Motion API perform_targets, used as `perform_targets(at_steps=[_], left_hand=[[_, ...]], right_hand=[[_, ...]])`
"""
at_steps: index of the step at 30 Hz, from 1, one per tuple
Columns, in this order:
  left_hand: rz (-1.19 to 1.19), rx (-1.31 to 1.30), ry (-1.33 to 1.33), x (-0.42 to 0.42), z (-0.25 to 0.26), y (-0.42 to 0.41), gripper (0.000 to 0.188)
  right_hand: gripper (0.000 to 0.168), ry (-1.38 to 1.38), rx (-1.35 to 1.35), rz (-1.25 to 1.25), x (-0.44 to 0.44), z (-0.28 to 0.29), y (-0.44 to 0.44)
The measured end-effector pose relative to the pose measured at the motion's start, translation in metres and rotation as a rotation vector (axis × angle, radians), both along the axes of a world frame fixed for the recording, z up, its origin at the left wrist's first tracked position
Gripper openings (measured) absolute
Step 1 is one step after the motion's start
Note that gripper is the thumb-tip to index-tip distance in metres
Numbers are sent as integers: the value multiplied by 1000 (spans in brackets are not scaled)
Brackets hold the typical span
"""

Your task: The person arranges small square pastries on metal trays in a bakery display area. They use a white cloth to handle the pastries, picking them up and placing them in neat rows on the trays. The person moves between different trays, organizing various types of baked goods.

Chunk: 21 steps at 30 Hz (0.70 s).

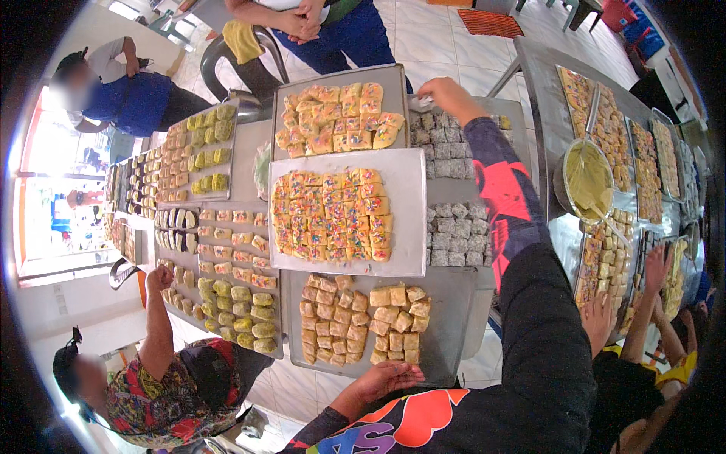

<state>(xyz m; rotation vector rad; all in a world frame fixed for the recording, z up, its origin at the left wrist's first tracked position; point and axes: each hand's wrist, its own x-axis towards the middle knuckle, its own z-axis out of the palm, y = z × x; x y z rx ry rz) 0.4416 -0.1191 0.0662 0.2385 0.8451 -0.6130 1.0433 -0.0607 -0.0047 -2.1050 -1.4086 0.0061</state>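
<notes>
My right hand [449, 97] reaches over the far end of the right-hand tray and pinches a small crumpled white piece [422, 104], perhaps plastic or paper. Below it lie grey-white coated cake squares [451, 148], with a second block of coated squares [458, 234] nearer to me. Close to my body, my left hand [391, 377] is at the front edge of a metal tray [445, 329], its fingers loosely curled and no object visible in them. Golden pastry pieces [334, 320] fill much of that tray. Beyond it, sprinkle-topped bread squares [332, 215] sit on a white-lined tray [408, 215].
Another tray of sprinkled bread [340, 116] stands behind, before a standing person [340, 34]. Trays of green-yellow pieces [212, 125] extend left, where a person's hand [160, 277] is raised. At right, a steel table [533, 108] bears a pan [584, 176] with yellowish filling, near other people's hands [598, 320].
</notes>
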Motion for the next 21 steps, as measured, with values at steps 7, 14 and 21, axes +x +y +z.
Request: perform_targets(at_steps=[7,14,21], left_hand=[[-23,2,26,2,-7,0,29],[-35,12,-10,-1,-11,0,30],[-47,2,-23,-1,-13,-1,34]], right_hand=[[20,-77,-190,-2,42,27,-76],[19,-152,-45,113,28,35,-45],[19,-141,-268,5,52,29,-98]])
